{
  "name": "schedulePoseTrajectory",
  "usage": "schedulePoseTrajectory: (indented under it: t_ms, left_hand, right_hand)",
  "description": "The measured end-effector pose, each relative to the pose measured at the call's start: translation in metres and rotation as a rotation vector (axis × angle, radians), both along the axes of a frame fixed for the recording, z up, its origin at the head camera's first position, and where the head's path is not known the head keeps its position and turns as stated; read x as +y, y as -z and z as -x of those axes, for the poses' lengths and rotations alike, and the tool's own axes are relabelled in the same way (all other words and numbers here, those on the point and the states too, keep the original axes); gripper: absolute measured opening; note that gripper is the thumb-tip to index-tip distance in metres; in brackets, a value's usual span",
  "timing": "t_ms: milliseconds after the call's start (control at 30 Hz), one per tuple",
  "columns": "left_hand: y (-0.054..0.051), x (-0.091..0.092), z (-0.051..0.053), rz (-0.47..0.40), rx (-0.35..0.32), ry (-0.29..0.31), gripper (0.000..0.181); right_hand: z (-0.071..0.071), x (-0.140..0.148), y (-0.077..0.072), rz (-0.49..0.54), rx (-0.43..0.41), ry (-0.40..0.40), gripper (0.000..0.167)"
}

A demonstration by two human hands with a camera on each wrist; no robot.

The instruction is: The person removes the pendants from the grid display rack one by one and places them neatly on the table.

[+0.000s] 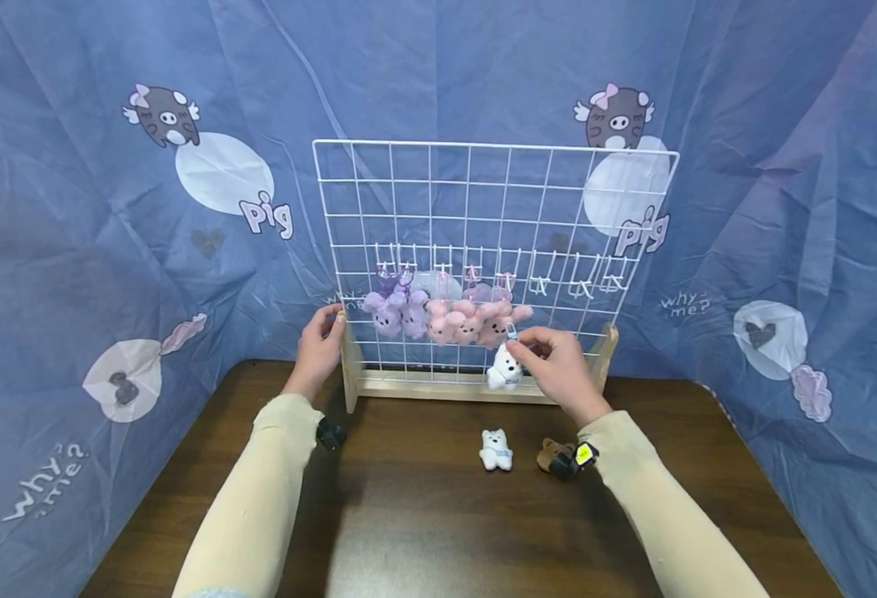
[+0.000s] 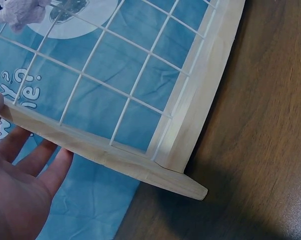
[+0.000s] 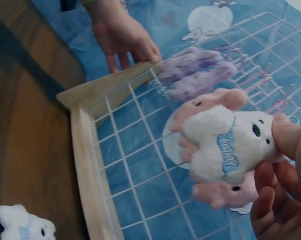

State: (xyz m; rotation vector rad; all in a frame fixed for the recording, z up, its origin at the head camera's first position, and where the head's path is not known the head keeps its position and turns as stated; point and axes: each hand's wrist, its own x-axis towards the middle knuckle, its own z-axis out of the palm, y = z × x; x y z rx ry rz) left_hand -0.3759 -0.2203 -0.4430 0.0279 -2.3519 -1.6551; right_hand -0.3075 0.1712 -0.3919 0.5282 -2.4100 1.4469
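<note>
My left hand (image 1: pixel 320 342) grips the left wooden upright (image 1: pixel 350 370) of a white wire grid rack (image 1: pixel 392 144), thumb in front and fingers behind. In my right hand (image 1: pixel 564 370) a white bear plush keychain (image 3: pixel 225 142) is pinched near its head and clip, just in front of the grid. It wears a blue scarf with lettering. Beside it, pink plush keychains (image 1: pixel 467 325) hang from hooks, and two purple plush keychains (image 1: pixel 386 317) hang farther left. The right wrist view shows the held bear overlapping the pink ones.
Bare wire hooks (image 1: pixel 580 287) stick out at the grid's right. On the brown table (image 1: pixel 409 515) lie another white bear plush (image 1: pixel 495 450) and a brown plush (image 1: pixel 549 451), partly hidden by the right wrist camera. A blue printed curtain (image 1: pixel 438 75) hangs behind and at both sides.
</note>
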Motion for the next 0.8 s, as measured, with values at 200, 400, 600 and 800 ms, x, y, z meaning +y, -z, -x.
schedulePoseTrajectory:
  t_ms: [200,400,600,800]
  left_hand:
    - [0.001,0.0,0.0,0.007,-0.006,0.01,0.044]
    - [0.001,-0.001,0.0,-0.01,-0.008,0.014,0.043]
    - [0.001,-0.001,0.0,-0.01,0.004,0.017,0.042]
    - [0.001,0.0,0.001,-0.01,0.001,0.016,0.042]
  right_hand:
    - [0.002,-0.01,0.012,-0.038,-0.003,-0.038,0.014]
    - [0.004,-0.024,0.029,-0.065,-0.028,-0.067,0.011]
    - [0.002,-0.036,0.043,-0.08,-0.054,-0.109,0.01]
    - [0.003,-0.041,0.053,-0.11,-0.065,-0.124,0.008]
